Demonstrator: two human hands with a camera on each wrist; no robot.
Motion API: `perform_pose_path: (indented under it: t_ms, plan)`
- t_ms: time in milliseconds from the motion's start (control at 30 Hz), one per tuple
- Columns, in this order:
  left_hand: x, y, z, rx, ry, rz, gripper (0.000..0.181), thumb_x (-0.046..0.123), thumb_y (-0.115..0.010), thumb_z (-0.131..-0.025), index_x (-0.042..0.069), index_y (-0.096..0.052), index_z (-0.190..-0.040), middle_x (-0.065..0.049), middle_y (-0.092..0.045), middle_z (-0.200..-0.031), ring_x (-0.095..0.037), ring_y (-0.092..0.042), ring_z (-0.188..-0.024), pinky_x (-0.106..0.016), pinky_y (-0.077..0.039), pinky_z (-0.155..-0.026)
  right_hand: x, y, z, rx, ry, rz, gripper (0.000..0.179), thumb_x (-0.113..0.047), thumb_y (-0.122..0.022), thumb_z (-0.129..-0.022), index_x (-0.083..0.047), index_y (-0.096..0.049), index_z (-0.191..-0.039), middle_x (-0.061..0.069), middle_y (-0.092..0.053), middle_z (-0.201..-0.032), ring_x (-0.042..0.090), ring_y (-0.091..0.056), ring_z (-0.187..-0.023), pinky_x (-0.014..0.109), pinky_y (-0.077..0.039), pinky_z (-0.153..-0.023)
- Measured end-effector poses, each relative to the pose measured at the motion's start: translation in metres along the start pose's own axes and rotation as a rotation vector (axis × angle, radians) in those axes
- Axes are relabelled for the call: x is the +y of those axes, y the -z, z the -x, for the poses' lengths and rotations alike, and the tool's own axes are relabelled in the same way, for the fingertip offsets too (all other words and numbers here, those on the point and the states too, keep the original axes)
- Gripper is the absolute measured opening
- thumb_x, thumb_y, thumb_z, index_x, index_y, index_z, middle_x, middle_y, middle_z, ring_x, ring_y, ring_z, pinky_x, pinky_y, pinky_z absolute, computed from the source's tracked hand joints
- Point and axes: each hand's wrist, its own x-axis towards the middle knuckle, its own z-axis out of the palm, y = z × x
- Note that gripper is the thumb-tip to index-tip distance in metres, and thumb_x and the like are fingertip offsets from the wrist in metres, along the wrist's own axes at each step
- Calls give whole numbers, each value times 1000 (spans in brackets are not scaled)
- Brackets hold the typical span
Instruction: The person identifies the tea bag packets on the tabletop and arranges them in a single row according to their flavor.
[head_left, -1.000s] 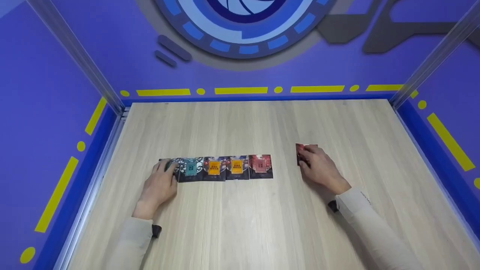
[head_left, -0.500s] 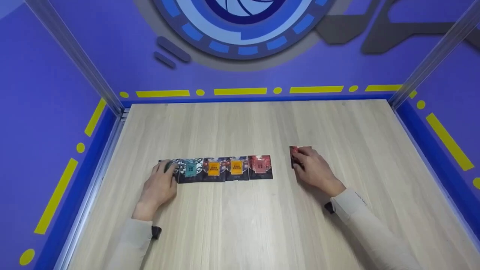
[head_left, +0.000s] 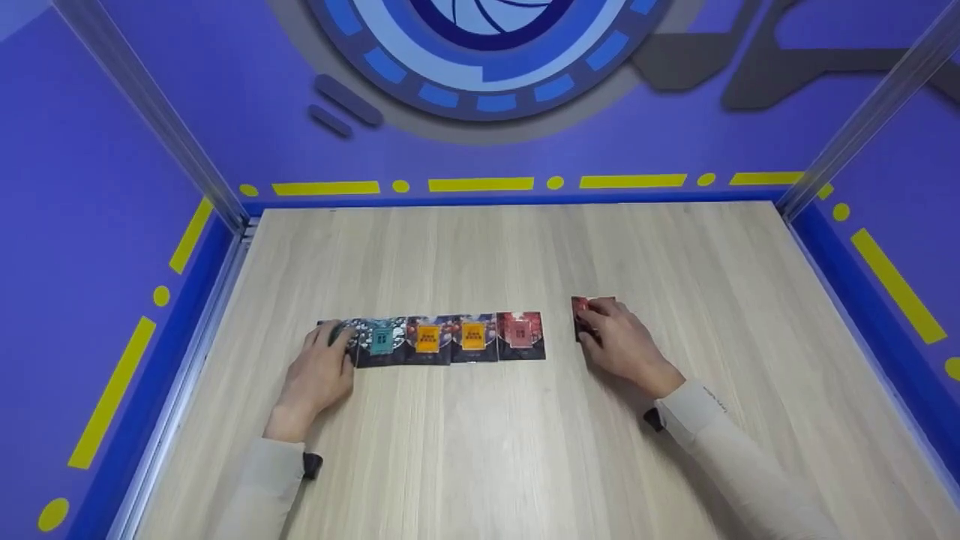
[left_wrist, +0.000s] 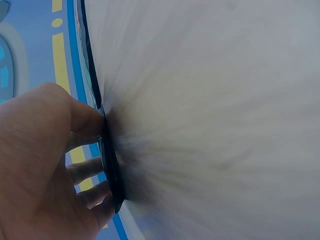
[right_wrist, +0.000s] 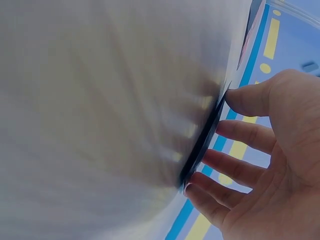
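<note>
Flat square sachets lie side by side in a row in the head view: a teal one (head_left: pixel 381 340), two with orange labels, the left (head_left: pixel 428 339) and the right (head_left: pixel 473 337), and a red one (head_left: pixel 521 335) at the right end. At the row's left end my left hand (head_left: pixel 319 371) rests its fingertips on a dark sachet (left_wrist: pixel 112 167), mostly covered by the fingers. Apart from the row, my right hand (head_left: pixel 626 341) presses its fingertips on another red sachet (head_left: pixel 582 319), partly hidden under it. Both wrist views show the fingers spread over the sachets.
The wooden table (head_left: pixel 480 450) is bounded by a blue-purple back wall (head_left: pixel 480 161) with yellow markings. Side panels and metal rails (head_left: pixel 187 367) flank it. A strip of bare tabletop separates the row from the right-hand sachet.
My right hand has slid its red sachet left and slightly nearer, toward the row. The left hand and the row have stayed in place.
</note>
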Motion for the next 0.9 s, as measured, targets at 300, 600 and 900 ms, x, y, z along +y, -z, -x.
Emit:
perform_pose_path:
  t_ms: [300,600,900]
  plan:
    - [1,1,0,-10,5,0,50,9,-53,-103,-1,-55,-152,-29,-44,-160,-51,-39,-151,-67,-46,-116,-9,-1,0,-11,11,21,41,-16,-75,-98,0,-71,-135,26,-66,-135,46,-64,-123,58,-57,-104]
    - [0,-1,0,-5,-2,-2,50,8,-54,-103,-2,-55,-151,-29,-44,-160,-51,-39,-151,-66,-44,-119,-18,-2,0,-3,35,20,39,-15,-76,-96,0,-73,-132,26,-67,-132,45,-65,-119,59,-58,-102]
    - [-1,-2,0,1,-9,-3,49,8,-54,-103,-2,-56,-150,-30,-45,-159,-52,-41,-150,-66,-44,-119,-23,-5,-1,-15,60,20,42,-18,-76,-97,0,-72,-134,24,-67,-133,46,-64,-121,58,-57,-103]
